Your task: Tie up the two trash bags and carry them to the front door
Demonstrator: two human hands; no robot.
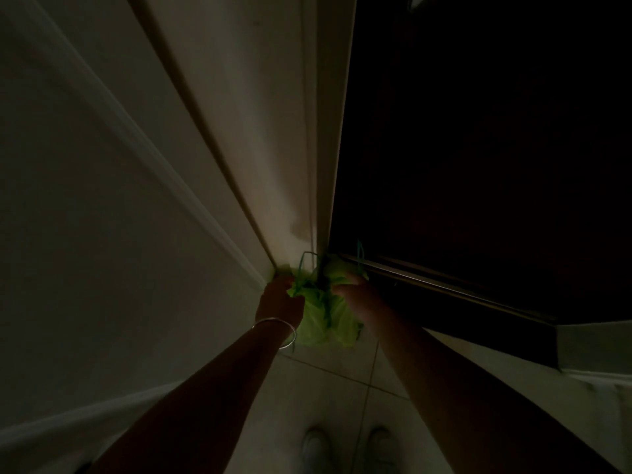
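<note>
Both hands, left hand (pixel 278 301) and right hand (pixel 355 290), close their fingers on the green trash bags (pixel 319 323) at frame centre, by the dark door (pixel 478 165); lower them gently onto the floor (pixel 342 388), clear of the sill.

Both arms stretched way out and down, left hand (pixel 278 297) and right hand (pixel 354 291) curled closed, close together, fingers gripping.
</note>
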